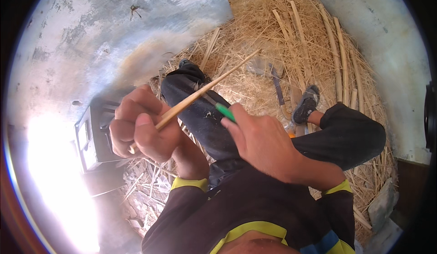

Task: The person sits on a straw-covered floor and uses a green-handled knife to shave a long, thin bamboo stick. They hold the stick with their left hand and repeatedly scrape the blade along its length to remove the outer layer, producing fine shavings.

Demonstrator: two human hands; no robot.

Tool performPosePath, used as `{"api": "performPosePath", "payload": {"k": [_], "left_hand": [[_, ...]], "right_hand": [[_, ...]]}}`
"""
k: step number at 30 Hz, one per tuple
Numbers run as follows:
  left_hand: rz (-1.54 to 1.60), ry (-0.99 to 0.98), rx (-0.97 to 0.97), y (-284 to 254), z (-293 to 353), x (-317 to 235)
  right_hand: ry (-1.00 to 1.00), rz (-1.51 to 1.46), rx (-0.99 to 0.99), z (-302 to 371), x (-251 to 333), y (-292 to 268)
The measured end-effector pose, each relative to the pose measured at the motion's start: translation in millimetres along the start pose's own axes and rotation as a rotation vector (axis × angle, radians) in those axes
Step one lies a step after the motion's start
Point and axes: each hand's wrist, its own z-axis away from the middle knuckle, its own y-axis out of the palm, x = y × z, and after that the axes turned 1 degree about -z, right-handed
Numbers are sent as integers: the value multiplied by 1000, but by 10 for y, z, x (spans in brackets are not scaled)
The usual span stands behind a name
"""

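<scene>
My left hand (148,128) is closed around the thick end of a tapering bamboo stick (186,101). The stick slants up and to the right, its thin tip over the straw-coloured litter. In my right hand (268,147) is a knife with a green handle (225,112), the fingers wrapped round it. Its thin blade (208,98) reaches up to the stick's underside, about midway along, and seems to touch it. Stick and knife are held in the air above my dark-trousered left leg (200,117).
Shavings (255,8) cover the floor. Long bamboo strips (334,53) lie at the right. Between my feet is a dark long-bladed tool (277,84). A stone (383,202) sits lower right, a box-like metal object (93,135) at the left. Pale walls (136,26) close in both sides.
</scene>
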Motion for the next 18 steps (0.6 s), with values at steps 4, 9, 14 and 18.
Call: {"api": "performPosePath", "payload": {"k": [4, 9, 14, 18], "left_hand": [[85, -38, 37, 53, -68, -14], [52, -36, 56, 44, -33, -28], [85, -83, 32, 55, -62, -18], [-15, -35, 40, -38, -15, -1]], "right_hand": [[-28, 8, -56, 45, 10, 27], [-51, -26, -86, 52, -42, 25], [165, 165, -58, -102, -332, 178], [34, 140, -66, -102, -319, 206]]}}
